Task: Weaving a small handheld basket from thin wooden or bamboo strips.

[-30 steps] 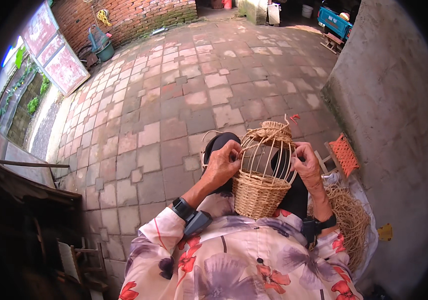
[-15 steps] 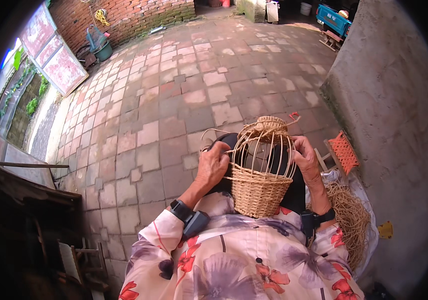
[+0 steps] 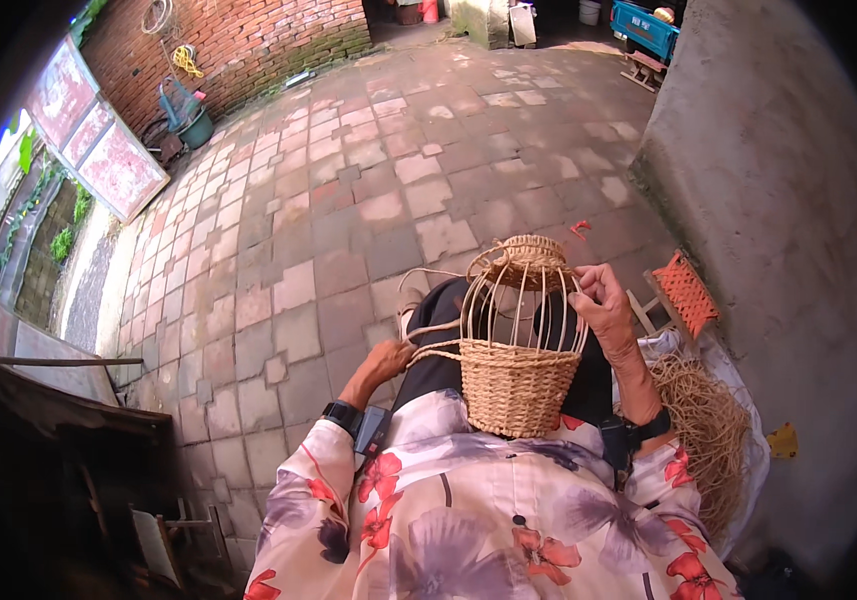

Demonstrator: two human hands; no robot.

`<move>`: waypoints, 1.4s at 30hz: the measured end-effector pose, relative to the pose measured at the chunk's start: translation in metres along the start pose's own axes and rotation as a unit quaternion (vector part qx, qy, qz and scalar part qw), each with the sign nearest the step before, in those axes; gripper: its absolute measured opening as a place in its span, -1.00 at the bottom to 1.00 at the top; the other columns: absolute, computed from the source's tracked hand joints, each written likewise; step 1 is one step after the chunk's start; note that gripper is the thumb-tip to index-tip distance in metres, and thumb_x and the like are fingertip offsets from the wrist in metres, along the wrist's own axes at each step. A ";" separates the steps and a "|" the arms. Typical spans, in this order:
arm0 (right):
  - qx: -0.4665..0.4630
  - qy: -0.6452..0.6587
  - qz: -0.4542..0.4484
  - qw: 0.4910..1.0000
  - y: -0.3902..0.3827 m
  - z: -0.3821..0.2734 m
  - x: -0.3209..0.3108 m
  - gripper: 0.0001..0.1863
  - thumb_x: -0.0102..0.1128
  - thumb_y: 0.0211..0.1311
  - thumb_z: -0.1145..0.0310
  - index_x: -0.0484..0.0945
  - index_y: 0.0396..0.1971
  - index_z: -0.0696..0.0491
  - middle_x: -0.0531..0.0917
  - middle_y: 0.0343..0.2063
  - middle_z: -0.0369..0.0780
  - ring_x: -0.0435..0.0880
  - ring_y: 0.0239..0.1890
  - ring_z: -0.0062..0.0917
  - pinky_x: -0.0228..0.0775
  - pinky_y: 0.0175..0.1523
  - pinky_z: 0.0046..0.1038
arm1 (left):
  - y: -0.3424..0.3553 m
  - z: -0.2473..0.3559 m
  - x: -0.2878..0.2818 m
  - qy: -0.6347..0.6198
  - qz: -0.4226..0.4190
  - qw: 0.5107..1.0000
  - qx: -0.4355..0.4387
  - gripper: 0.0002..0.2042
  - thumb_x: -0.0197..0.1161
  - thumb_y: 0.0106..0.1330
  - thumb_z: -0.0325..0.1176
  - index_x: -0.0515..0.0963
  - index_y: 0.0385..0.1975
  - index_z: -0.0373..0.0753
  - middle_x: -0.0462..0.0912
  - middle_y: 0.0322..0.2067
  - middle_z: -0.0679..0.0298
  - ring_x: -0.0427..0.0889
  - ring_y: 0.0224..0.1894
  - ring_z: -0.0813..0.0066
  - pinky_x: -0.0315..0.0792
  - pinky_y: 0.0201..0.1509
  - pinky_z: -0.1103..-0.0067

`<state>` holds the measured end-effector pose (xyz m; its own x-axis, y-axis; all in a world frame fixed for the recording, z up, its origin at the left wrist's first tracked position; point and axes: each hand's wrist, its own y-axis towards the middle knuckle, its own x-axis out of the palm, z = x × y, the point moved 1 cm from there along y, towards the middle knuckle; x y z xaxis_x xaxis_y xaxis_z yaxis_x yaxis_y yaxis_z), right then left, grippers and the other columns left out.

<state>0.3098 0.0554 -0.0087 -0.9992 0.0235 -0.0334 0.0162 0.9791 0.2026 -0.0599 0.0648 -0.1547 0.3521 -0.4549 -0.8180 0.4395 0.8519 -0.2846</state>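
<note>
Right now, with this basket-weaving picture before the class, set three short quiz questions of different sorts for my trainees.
1. True or false: the right hand rests on the upright ribs of the half-woven tan straw basket.
2. Which hand pulls the loose straw strand? A left B right
3. Fill in: the heap of loose straw fibre lies on the person's ___ side.

Key: 1 true; 2 A, the left hand; 3 right.
</note>
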 end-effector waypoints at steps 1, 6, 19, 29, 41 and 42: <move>-0.005 0.004 -0.001 1.000 0.000 -0.005 0.004 -0.73 0.25 0.08 0.44 0.37 -0.27 0.11 0.47 -0.45 -0.31 0.39 -0.52 -0.81 0.29 -0.57 -0.69 | -0.013 -0.035 0.013 -0.048 0.031 0.992 -0.114 -0.67 -0.03 0.34 -0.12 0.58 -0.33 -0.24 0.64 -0.40 -0.05 0.64 -0.27 -0.01 0.50 -0.20 0.25; -0.023 -0.186 0.058 0.981 -0.005 -0.019 0.004 -0.69 0.33 -0.05 0.36 0.40 -0.35 0.09 0.46 -0.42 -0.28 0.45 -0.52 -0.62 0.34 -0.44 -0.53 | -0.081 -0.090 0.011 0.145 0.326 0.869 -0.343 -0.52 0.14 0.24 0.11 0.61 -0.22 -0.25 0.68 -0.40 0.08 0.68 -0.30 0.13 0.52 -0.17 0.31; -0.094 -0.362 0.046 0.926 -0.002 -0.041 0.048 -0.66 0.34 -0.11 0.28 0.38 -0.39 0.05 0.43 -0.37 -0.20 0.55 -0.43 -0.26 0.44 -0.29 -0.27 | -0.073 0.163 -0.060 -0.654 -0.054 0.734 -0.174 -0.59 0.18 0.33 0.03 0.58 -0.23 -0.26 0.58 -0.55 0.34 0.48 -0.63 0.71 0.37 -0.60 0.77; -0.100 -0.336 0.041 0.936 0.003 -0.035 0.044 -0.66 0.33 -0.10 0.26 0.39 -0.38 0.06 0.43 -0.36 -0.19 0.54 -0.41 -0.24 0.44 -0.25 -0.25 | -0.090 0.179 -0.040 -0.762 -0.147 0.622 -0.101 -0.65 0.15 0.38 -0.21 0.44 0.06 -0.27 0.62 -0.38 0.31 0.52 -0.49 0.71 0.42 -0.47 0.72; -0.075 -0.337 0.044 0.937 0.001 -0.030 0.046 -0.66 0.33 -0.10 0.27 0.39 -0.37 0.05 0.43 -0.34 -0.18 0.54 -0.37 -0.23 0.44 -0.24 -0.24 | -0.016 0.200 -0.084 -0.327 0.147 0.929 0.094 -0.78 0.23 0.32 -0.29 0.62 -0.22 -0.33 0.66 -0.41 0.28 0.61 -0.47 0.58 0.48 -0.43 0.63; -0.076 -0.332 0.044 0.939 0.001 -0.031 0.046 -0.66 0.33 -0.10 0.27 0.39 -0.36 0.04 0.42 -0.34 -0.17 0.54 -0.37 -0.23 0.44 -0.24 -0.23 | -0.015 0.212 -0.086 -0.270 0.239 0.920 0.151 -0.85 0.27 0.23 -0.32 0.65 -0.42 -0.28 0.64 -0.52 0.17 0.64 -0.50 0.41 0.48 -0.42 0.47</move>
<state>0.2628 0.0509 0.0200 -0.7493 0.2729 -0.6033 0.0420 0.9289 0.3680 0.0787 0.0363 0.0258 0.8884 -0.1788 -0.4229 0.3090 0.9140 0.2628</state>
